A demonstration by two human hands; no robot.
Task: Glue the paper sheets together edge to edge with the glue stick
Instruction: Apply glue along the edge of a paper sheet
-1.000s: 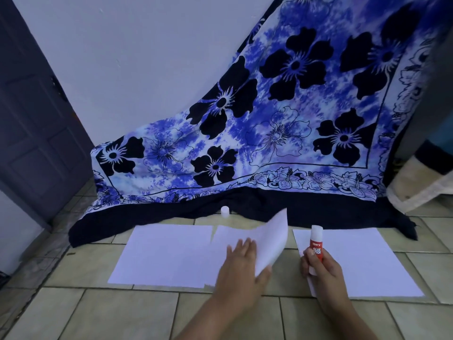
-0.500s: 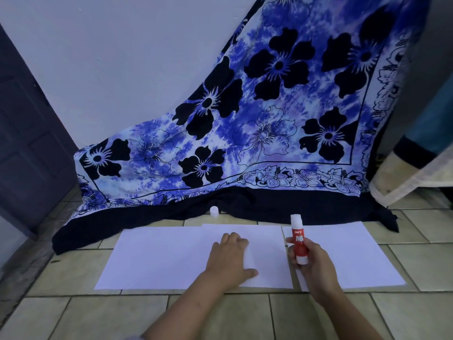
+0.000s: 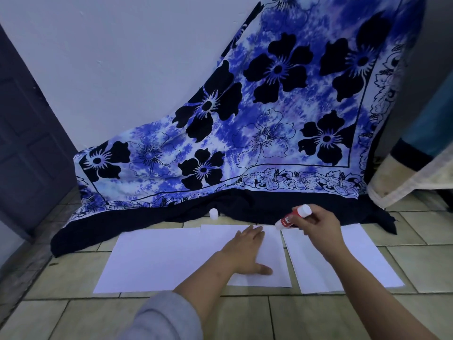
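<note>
stick [image 3: 288, 220] label too small for us to read, body part-hidden in right hand [image 3: 321, 229] | we can't tell if its tip touches middle sheet [image 3: 277, 249] | left hand [image 3: 247, 253] covers part of it | cloth [image 3: 269, 119] cut by top edge | door [image 3: 29, 143] cut at left | sleeve [image 3: 166, 317] cut at bottom

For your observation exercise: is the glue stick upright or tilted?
Tilted: the right hand holds the glue stick slanting down toward the middle sheet.

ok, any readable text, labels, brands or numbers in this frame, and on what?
On the glue stick in the right hand: white lettering on a red label, too blurred to read.
On the paper sheets, the white cap and the flowered cloth: no text visible.
</note>
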